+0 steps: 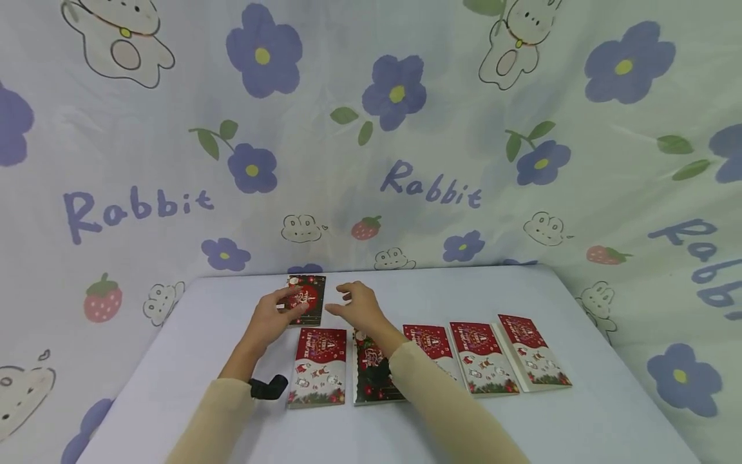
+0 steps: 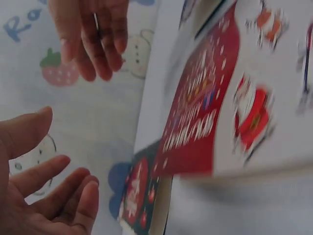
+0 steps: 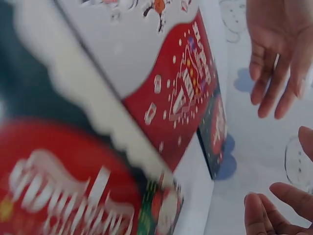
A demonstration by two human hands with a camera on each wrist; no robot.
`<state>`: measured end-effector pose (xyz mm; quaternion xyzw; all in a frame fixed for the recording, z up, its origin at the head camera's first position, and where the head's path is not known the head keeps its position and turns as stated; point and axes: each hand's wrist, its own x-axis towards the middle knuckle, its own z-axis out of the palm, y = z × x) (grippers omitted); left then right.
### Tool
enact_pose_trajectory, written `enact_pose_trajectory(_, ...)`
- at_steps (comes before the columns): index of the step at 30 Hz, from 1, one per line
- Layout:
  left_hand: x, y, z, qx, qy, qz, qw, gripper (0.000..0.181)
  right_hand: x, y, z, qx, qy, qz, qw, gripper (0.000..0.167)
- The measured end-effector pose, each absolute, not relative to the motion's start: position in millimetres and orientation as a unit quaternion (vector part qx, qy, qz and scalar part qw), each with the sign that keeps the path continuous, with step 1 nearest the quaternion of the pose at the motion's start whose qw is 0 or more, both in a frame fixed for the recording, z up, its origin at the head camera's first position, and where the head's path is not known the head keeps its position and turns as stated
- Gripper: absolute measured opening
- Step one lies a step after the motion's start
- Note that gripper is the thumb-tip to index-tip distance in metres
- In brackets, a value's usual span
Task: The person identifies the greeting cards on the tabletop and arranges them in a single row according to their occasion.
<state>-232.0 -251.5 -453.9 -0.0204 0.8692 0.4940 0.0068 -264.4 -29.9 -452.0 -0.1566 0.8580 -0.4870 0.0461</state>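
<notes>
Left hand (image 1: 270, 317) reaching over dark booklet (image 1: 313, 304), thumb and fingers spreading; right hand (image 1: 362, 305) hovering just beside it, fingers bending loosely, thumb parting from them. Hands facing each other, apart. Dark booklet lying on desk (image 1: 452, 296), beyond red-and-white booklet (image 1: 321, 367).
</notes>
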Motion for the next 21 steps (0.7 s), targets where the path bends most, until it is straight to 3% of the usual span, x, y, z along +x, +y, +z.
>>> enact_pose_trajectory(21,-216.8,-166.8,-481.9,0.046,0.880,0.473,0.024,0.043,-243.6,56.4,-465.6,-0.078,0.844,-0.529,0.037,0.046)
